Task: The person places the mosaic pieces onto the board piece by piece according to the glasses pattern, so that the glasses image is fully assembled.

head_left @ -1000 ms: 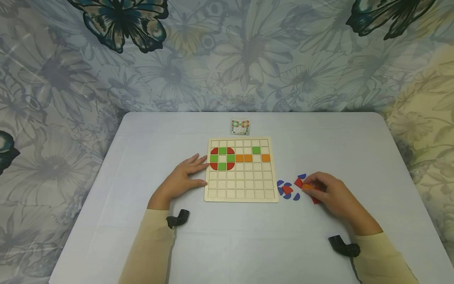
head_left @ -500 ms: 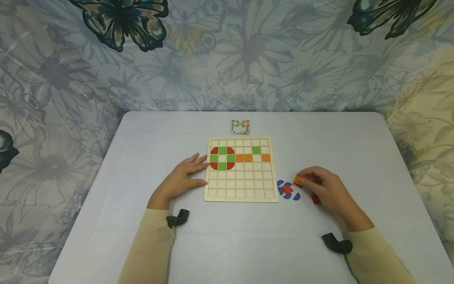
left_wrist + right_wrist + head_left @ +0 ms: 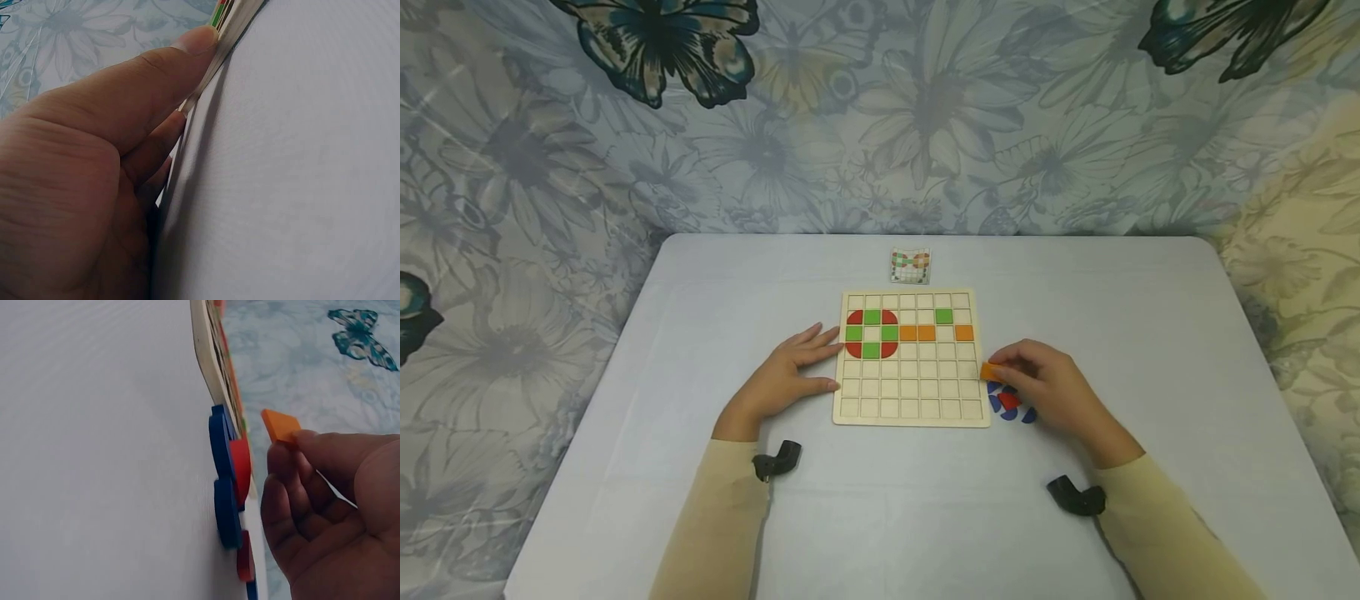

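Pale floral fabric with butterfly print (image 3: 936,167) behind and at both sides, white table (image 3: 887,517) in front. Light wooden grid board (image 3: 898,412) lies flat on it, small printed picture card (image 3: 911,266) just past its far edge. Left hand (image 3: 782,379): fingers extended and spread, thumb and fingertips touching the board's left edge. Right hand (image 3: 1048,379): thumb and fingers pinching an orange square tile (image 3: 281,427), raised off the table, at the board's right edge in head view. Blue half-round pieces (image 3: 1028,416) and red pieces (image 3: 240,472) sit below it, just beside the board. On the board: red rounded-corner tiles (image 3: 854,350) and green square tiles (image 3: 872,317) ring one bare cell at left; orange squares (image 3: 927,333) and one lone green square (image 3: 943,316) to the right. Tan sleeves (image 3: 722,517) on both my arms.
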Demonstrator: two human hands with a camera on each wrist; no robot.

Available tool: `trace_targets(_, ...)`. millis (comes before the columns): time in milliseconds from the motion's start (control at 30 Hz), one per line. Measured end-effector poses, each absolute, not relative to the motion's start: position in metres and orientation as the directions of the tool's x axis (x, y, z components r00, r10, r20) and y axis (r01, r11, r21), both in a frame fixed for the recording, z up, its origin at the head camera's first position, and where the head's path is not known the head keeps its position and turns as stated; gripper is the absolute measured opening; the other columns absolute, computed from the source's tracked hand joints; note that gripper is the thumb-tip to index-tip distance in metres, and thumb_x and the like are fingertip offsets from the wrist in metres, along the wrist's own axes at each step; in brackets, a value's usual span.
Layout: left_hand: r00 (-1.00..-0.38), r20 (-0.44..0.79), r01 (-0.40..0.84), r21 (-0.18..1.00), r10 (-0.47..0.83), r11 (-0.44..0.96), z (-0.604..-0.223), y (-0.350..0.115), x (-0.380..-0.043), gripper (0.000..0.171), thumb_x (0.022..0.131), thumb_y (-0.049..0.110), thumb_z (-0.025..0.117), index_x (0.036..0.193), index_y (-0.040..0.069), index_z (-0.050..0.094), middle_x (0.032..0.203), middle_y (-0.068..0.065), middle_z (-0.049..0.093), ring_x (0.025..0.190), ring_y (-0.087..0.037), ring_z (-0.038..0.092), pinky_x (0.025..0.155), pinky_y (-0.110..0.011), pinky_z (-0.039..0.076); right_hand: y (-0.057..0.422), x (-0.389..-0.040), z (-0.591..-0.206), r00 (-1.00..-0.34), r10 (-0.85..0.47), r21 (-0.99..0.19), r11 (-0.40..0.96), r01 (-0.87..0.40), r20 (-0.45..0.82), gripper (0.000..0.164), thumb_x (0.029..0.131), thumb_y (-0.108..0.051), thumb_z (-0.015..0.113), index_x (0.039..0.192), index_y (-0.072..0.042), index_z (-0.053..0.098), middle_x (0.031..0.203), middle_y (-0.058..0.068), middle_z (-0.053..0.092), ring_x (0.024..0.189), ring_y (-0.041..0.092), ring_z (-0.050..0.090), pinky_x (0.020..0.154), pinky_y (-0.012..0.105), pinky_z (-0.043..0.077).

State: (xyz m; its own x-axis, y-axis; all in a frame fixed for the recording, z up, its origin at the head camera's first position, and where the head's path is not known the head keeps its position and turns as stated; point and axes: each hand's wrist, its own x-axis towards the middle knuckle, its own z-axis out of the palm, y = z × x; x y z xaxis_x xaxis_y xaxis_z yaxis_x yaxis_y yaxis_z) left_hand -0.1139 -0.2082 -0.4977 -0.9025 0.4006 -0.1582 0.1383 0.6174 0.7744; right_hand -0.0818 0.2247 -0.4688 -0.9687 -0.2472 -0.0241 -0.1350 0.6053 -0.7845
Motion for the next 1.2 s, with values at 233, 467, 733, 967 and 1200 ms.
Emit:
trace_targets(233,-0.904,-0.165,0.132,0.77,0.394,0.624,-0.497,-0.207,-0.114,0.075,0.089,0.038,0.093,0.157,0.027,0.062,0.169,0.018,0.038,0.164,-0.02,0.015,0.128,-0.063,0.015,0.206,-0.095,-0.468,-0.967,-0.25,-0.79,0.601,-0.119,-0.045,0.012,0.105,-0.013,0.077,0.116,-0.009,0.076,0.107,0.004,0.072,0.086,0.025,0.06,0.068,0.028,0.055)
trace_targets(467,-0.904,-0.158,0.131,0.783,0.398,0.608,-0.497,-0.208,-0.114,0.075,0.089,0.038,0.093,0.156,0.025,0.062,0.169,0.019,0.038,0.164,-0.02,0.015,0.129,-0.062,0.014,0.189,-0.109,-0.471,-0.964,-0.265,-0.77,0.619,-0.154,-0.021,0.012,0.105,-0.008,0.075,0.116,-0.007,0.077,0.111,0.006,0.073,0.092,0.025,0.061,0.081,0.037,0.055)
trace_targets(733,-0.902,-0.157,0.133,0.785,0.403,0.605,-0.498,-0.208,-0.114,0.074,0.09,0.038,0.092,0.156,0.024,0.062,0.169,0.019,0.038,0.164,-0.019,0.015,0.129,-0.061,0.014,0.178,-0.12,-0.473,-0.959,-0.284,-0.76,0.626,-0.175,-0.013,0.011,0.106,-0.007,0.073,0.116,-0.006,0.078,0.116,0.008,0.074,0.102,0.027,0.065,0.092,0.047,0.057)
trace_targets(967,-0.901,-0.155,0.138,0.783,0.406,0.606,-0.498,-0.208,-0.114,0.074,0.09,0.037,0.092,0.156,0.025,0.062,0.169,0.019,0.038,0.164,-0.019,0.015,0.129,-0.061,0.014,0.171,-0.125,-0.474,-0.96,-0.275,-0.736,0.659,-0.151,-0.049,0.012,0.106,-0.006,0.072,0.116,-0.006,0.079,0.119,0.009,0.073,0.108,0.028,0.065,0.098,0.049,0.056)
trace_targets(1200,-0.902,-0.15,0.14,0.787,0.406,0.601,-0.499,-0.209,-0.114,0.074,0.09,0.037,0.093,0.156,0.024,0.062,0.169,0.018,0.038,0.164,-0.019,0.015,0.129,-0.061,0.014,0.168,-0.124,-0.473,-0.958,-0.285,-0.734,0.659,-0.166,-0.04,0.012,0.106,-0.004,0.072,0.115,-0.006,0.079,0.118,0.009,0.071,0.106,0.027,0.064,0.095,0.046,0.056)
